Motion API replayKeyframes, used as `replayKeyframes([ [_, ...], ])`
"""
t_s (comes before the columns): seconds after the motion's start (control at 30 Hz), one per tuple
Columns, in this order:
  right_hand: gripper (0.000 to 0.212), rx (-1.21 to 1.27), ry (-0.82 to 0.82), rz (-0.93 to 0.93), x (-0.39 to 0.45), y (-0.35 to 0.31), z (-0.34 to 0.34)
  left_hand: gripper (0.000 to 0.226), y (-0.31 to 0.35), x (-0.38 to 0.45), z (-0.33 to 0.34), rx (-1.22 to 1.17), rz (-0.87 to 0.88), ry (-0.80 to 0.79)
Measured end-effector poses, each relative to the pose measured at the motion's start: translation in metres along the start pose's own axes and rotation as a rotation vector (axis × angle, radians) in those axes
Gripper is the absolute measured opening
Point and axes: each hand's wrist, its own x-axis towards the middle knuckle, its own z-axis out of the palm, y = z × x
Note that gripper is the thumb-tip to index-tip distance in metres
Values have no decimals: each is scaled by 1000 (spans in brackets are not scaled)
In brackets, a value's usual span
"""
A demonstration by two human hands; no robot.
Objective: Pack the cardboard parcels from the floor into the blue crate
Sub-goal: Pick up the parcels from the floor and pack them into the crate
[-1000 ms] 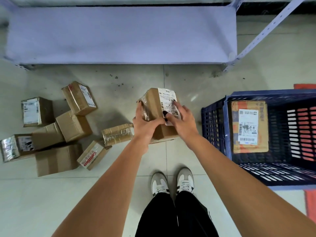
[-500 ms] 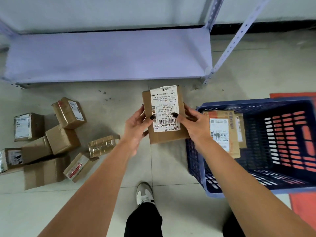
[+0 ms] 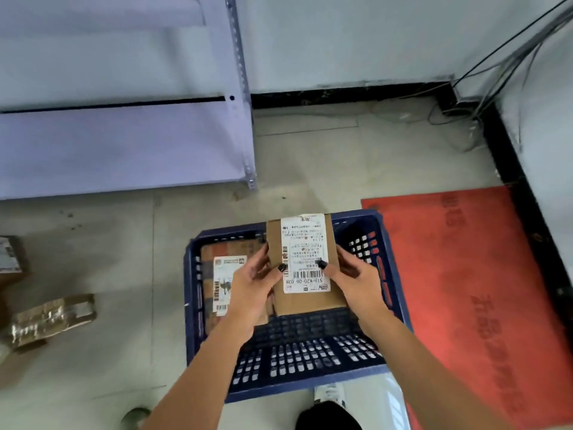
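Observation:
I hold a brown cardboard parcel (image 3: 307, 262) with a white shipping label over the blue crate (image 3: 310, 361). My left hand (image 3: 252, 283) grips its left side and my right hand (image 3: 353, 280) grips its right side, thumbs on the label. Inside the crate, against the left wall, lies another labelled parcel (image 3: 224, 271), partly hidden by my left hand. A tape-wrapped parcel (image 3: 52, 318) lies on the floor at the left, and another parcel (image 3: 9, 256) shows at the left edge.
A low grey metal shelf (image 3: 124, 144) stands behind the crate at the left. A red mat (image 3: 471, 293) lies right of the crate. Cables (image 3: 465, 119) run along the wall corner at the back right. My shoe (image 3: 328, 394) is just in front of the crate.
Both hands have carried the parcel to the right, from beside the crate to over its inside. My view has swung right, so most floor parcels left the frame.

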Motion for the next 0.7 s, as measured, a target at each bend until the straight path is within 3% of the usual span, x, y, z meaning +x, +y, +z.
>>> replayKeyframes([
  [0.2, 62, -72, -50, 93, 32, 55, -57, 60, -54, 29, 69, 198, -82, 31],
  [0.37, 75, -91, -73, 168, 79, 101, -51, 59, -102, 77, 94, 264, -96, 31],
  [0.7, 76, -95, 14, 168, 168, 167, -34, 57, -163, 170, 103, 284, -199, -55],
])
